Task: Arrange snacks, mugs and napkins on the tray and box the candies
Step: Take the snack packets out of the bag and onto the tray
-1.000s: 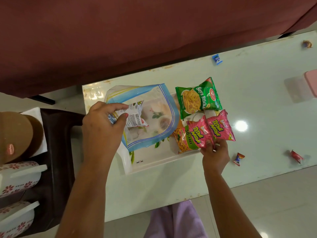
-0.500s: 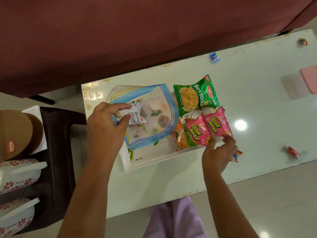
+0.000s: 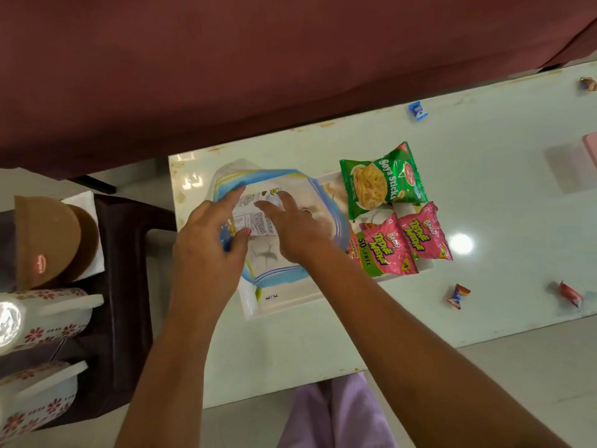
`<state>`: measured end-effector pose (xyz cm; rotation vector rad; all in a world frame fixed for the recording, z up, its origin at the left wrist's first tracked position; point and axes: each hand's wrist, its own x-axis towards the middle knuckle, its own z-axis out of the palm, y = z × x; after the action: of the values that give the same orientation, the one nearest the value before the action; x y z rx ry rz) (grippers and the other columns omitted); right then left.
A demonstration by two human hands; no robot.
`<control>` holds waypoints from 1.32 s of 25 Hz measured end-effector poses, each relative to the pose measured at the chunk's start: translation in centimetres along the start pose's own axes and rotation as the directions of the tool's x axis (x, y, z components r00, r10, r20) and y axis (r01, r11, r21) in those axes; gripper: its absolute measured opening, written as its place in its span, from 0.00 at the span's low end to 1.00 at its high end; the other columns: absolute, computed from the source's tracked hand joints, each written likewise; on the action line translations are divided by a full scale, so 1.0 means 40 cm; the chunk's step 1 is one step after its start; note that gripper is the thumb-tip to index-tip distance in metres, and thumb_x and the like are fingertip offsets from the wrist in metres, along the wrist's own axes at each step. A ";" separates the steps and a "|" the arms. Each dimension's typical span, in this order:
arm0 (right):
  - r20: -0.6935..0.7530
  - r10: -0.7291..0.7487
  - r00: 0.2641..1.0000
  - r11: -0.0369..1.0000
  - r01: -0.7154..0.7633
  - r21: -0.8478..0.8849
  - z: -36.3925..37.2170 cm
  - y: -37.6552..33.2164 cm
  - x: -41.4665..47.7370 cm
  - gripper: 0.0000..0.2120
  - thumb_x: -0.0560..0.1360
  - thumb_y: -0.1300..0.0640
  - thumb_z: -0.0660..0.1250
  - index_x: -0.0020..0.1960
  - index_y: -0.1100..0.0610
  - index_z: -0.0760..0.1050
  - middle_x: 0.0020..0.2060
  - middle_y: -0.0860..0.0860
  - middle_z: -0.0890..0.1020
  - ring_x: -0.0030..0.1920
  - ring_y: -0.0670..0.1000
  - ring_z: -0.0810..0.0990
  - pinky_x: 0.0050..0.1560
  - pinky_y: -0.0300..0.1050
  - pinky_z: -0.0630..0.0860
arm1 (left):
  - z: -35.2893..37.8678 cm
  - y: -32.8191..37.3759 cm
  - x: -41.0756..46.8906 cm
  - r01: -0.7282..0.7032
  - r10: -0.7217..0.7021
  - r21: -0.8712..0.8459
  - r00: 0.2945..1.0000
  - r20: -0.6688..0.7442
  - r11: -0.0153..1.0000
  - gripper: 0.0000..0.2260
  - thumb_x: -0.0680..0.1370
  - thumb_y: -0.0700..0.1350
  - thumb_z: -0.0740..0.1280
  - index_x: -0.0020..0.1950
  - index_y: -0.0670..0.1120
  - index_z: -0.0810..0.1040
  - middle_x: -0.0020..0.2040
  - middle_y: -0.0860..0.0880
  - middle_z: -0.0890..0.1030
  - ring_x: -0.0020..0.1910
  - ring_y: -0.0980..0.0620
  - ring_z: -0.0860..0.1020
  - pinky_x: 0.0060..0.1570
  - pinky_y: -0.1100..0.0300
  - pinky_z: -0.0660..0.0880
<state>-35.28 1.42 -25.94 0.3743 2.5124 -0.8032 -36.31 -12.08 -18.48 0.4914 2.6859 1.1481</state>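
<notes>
1. Dark stool just off the table's left edge carries a brown lidded tub on a white napkin. Nearer the camera on the stool are a floral mug and a second floral mug.
2. Left hand is over the left end of the white tray. Its forefinger and thumb are curled and pinch the white packet.
3. The white packet sits at the mouth of the blue-edged zip bag, which lies on the tray's left half. Can't tell whether the packet is inside the bag or on top of it.
4. Right hand reaches across from the right. Its fingers are fairly straight and rest on the white packet, not curled round it.
5. Tray's right half: green Soya Sticks packet on the far side, overhanging the far rim. Two pink packets are on the near side: pink packet and second pink packet, overlapping.
6. Loose candies on the bare table: blue candy near the far edge, orange-blue candy and red candy near the near edge, brown candy at the far right corner.
7. Pink-lidded box at the table's right, cut off by the frame.
</notes>
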 end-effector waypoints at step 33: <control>0.195 0.113 0.974 0.073 -0.203 0.976 -0.223 0.090 -0.230 0.23 0.76 0.38 0.54 0.40 0.52 0.78 0.26 0.50 0.77 0.23 0.47 0.73 0.23 0.35 0.68 | -0.057 0.071 0.069 0.117 -0.112 -0.087 0.992 0.063 0.989 0.20 0.53 0.66 0.69 0.38 0.57 0.73 0.48 0.55 0.72 0.43 0.71 0.70 0.41 0.82 0.64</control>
<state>-29.22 8.61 -16.51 1.0036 1.2995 -2.3332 -38.87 -10.74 -14.94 0.3457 2.5629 1.1970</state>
